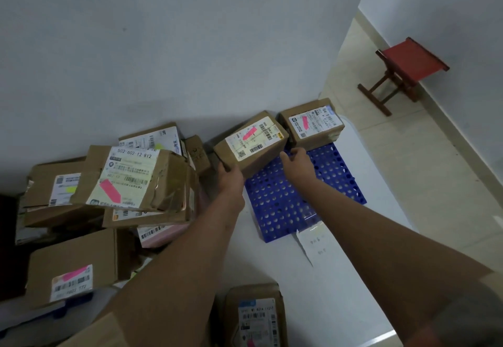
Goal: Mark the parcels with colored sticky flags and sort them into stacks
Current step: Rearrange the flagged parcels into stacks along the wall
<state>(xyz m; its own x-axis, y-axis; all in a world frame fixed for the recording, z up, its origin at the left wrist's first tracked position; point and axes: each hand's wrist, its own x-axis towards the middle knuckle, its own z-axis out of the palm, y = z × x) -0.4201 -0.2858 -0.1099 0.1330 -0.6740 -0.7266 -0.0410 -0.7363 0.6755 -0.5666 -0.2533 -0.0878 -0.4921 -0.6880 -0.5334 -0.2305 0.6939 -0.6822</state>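
My left hand (230, 180) grips the near left corner of a brown parcel (251, 141) that bears a pink flag on its white label. The parcel hangs tilted over the far end of a blue perforated mat (299, 199). My right hand (298, 160) touches the parcel's right near side with curled fingers. A second pink-flagged parcel (313, 125) sits at the mat's far right corner. On the left lies a heap of parcels (130, 183), some with pink flags and some with yellow ones.
A white table (340, 292) carries everything, set against a white wall. A paper note (313, 243) lies at the mat's near edge. Another parcel (257, 316) lies at the near edge. A red folding stool (402, 71) stands on the tiled floor at the right.
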